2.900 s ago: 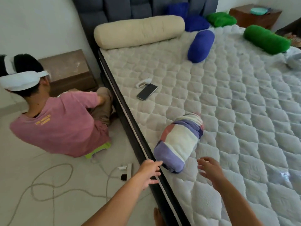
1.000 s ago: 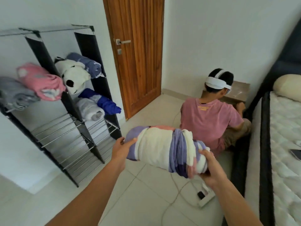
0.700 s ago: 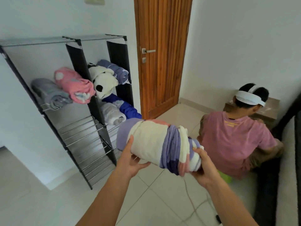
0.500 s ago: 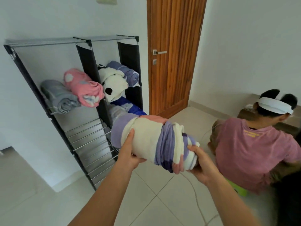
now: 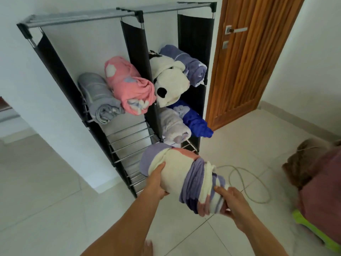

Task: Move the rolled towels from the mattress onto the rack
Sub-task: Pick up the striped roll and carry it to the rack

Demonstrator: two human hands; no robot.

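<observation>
Both hands carry a rolled towel point(image 5: 186, 179), striped lilac, cream and pink, in the air just in front of the rack point(image 5: 134, 45), low down by its lower shelves. The left hand point(image 5: 156, 183) cups the end of the roll nearer the rack from below; the right hand point(image 5: 231, 200) grips the end farther from the rack, fingers wrapped around it. The roll lies tilted, its rack end higher.

On the rack, the upper shelf of the left bay holds a grey roll point(image 5: 99, 97) and a pink roll point(image 5: 129, 85) side by side. In the right bay, a white-and-black roll point(image 5: 170, 84) and a lavender roll point(image 5: 190, 65) sit on top, with a pale roll point(image 5: 173, 128) and a blue roll point(image 5: 193, 121) on the shelf below.

A wooden door point(image 5: 245, 58) stands just right of the rack. A cable point(image 5: 243, 182) loops on the tiled floor right of the rack, near a seated person point(image 5: 321, 191) at the frame's edge.
</observation>
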